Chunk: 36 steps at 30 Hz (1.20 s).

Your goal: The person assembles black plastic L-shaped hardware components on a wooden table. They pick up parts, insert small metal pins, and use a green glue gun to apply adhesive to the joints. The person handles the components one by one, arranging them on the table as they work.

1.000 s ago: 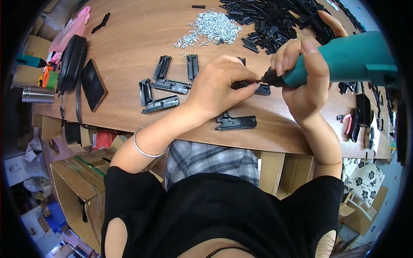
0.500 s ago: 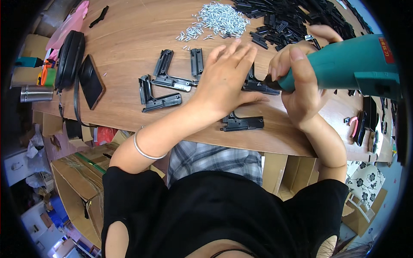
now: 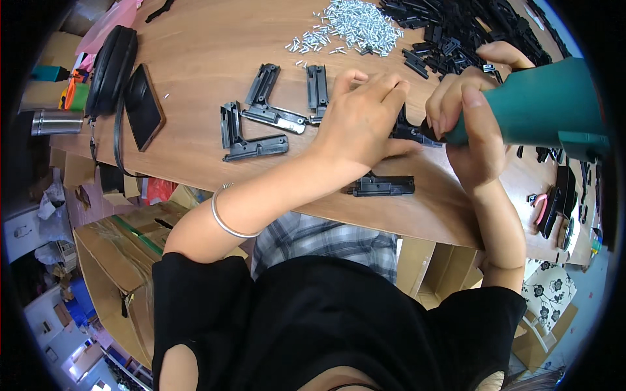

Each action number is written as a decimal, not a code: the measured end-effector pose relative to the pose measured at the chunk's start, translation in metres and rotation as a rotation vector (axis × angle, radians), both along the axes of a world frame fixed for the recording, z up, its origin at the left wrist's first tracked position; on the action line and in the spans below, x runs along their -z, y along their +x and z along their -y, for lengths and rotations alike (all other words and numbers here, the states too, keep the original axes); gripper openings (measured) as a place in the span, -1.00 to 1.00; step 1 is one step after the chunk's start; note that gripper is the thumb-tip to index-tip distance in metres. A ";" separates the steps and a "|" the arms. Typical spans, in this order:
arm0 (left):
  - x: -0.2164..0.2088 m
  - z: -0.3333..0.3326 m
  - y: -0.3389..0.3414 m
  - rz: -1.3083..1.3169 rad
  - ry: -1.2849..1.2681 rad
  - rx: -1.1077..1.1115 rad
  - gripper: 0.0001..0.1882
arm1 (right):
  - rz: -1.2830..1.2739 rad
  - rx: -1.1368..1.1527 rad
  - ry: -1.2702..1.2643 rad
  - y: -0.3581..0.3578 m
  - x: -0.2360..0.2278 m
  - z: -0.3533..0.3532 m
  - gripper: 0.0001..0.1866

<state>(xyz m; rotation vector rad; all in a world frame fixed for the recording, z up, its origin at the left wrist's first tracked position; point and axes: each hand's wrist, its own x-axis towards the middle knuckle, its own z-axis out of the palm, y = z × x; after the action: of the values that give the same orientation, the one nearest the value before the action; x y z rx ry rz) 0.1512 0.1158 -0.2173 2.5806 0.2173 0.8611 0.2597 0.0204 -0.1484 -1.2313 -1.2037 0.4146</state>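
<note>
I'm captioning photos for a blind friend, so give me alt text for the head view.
A person's right hand holds a green power tool, its tip at a black part beside the left hand. More black parts and a pile of silver screws lie on a wooden table.

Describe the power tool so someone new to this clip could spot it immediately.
Find the brown wooden table and look to its right side, just below the heap of black parts. There the right hand grips a teal power tool. Its bulky teal body sets it apart from the black parts.
</note>
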 end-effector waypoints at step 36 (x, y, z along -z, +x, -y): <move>-0.021 -0.094 0.014 -0.087 -0.557 -0.208 -0.73 | -0.137 -0.009 0.289 0.015 -0.015 0.013 -0.64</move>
<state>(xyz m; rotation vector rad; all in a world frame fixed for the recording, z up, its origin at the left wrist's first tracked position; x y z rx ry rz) 0.1648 0.2099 -0.1961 2.0934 0.6600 0.6403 0.2745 0.0070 -0.1336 -0.9343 -1.1084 0.3137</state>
